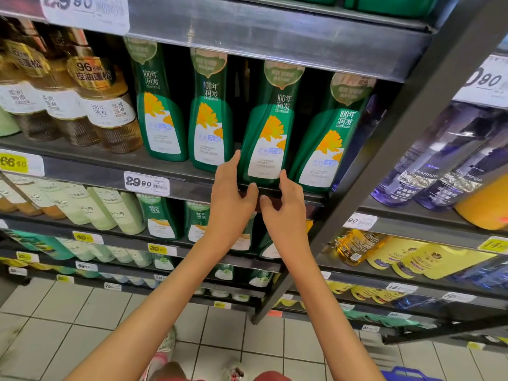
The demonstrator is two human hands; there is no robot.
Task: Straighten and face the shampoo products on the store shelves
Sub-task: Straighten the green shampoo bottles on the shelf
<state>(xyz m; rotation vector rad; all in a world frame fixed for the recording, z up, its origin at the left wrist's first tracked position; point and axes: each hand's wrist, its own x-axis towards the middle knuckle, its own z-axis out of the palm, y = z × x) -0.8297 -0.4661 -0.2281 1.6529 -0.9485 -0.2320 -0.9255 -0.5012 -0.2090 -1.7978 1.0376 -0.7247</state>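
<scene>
Two bare forearms rise from 6 o'clock toward the middle of the frame, over a pale tiled floor (96,312) with dark grout lines.

The left hand (231,193) has its forefinger stretched straight up toward 12 o'clock. The fingertip lies against the lower left edge of the third green shampoo bottle (270,127), and the thumb is bent in front of the shelf rail (96,174). The right hand (288,199) touches the same bottle's lower front with an extended forefinger, its thumb hanging just under the rail. Neither hand wraps round the bottle, and the remaining fingers are hidden.

That bottle stands at the front lip of the dark metal shelf, just above centre, and leans toward 1 o'clock. It is glossy green plastic, tall and waisted, with a white panel, an orange flower and a gold-green neck tag, and its label faces outward. A dark gap separates it from the second bottle (210,114) at its 9 o'clock. The fourth bottle (330,138) sits just beside it at 3 o'clock, near the slanting grey upright post (398,160). The first bottle (162,105) stands farther toward 9 o'clock. The shelf above (275,37) leaves little headroom over the caps.

Ribbed amber bottles (110,114) crowd 10 o'clock, and purple bottles (417,171) lie past the post at 3 o'clock. A white price tag (146,182) clips to the rail.
</scene>
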